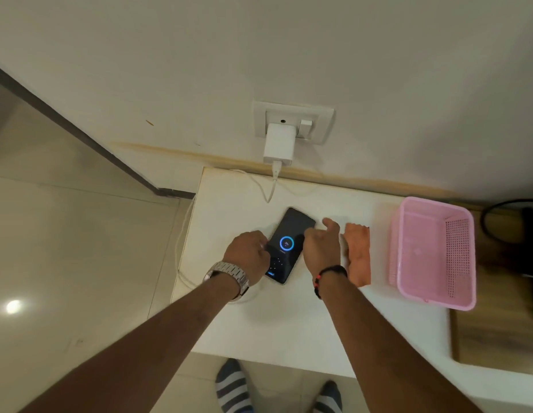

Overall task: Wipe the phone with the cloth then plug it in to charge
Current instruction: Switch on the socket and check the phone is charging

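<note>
On the white counter by the wall, phone sits lit up, charger plugged above. Orange cloth and pink basket sit right. Left hand fingers curl on the phone's edge; right hand fingers look loosely spread over it.

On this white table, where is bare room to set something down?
Free: the near strip between the phone and the table front edge; also inside the pink basket. Crowded: the middle, with both hands, phone and orange cloth.

Warm, dim indoor light; a ceiling lamp's glare spot shines on the floor at lower left. Wide-angle bending curves the frame's edges, and everything looks slightly soft.
</note>
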Demonstrator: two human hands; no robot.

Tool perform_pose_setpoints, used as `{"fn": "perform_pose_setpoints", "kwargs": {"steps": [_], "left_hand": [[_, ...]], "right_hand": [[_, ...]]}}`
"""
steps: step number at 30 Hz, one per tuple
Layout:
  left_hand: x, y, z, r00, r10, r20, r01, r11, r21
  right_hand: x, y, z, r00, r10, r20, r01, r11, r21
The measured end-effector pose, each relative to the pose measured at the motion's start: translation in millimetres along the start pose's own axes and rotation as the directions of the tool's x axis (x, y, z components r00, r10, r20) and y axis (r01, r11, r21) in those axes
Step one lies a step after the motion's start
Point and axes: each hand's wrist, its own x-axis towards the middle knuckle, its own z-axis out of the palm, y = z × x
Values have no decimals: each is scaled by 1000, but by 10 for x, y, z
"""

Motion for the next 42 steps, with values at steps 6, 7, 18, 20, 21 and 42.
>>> {"fn": "perform_pose_setpoints", "kwargs": {"steps": [6,7,18,20,21,42], "left_hand": [[-64,-28,106,992,-119,-30,114,986,-120],[-67,-32,105,990,-132,-49,124,982,-141],[-84,16,22,985,-166,-44,160,979,-124],[-93,35,15,985,-166,-45,161,982,-100],[-102,42,14,985,-168,-46,163,982,-93],[-60,22,-148,976,-218,-3,215,964,-159]], "right_hand": [[53,-18,-41,975,-153,163,186,960,-207],[63,-10,-47,977,-147,156,182,954,-239],[32,159,1,969,-143,201,201,929,-310],[49,172,-7,968,-144,205,204,928,-312],[60,176,-9,967,-146,209,209,925,-318],[161,297,-33,965,-126,228,193,934,-299]]}}
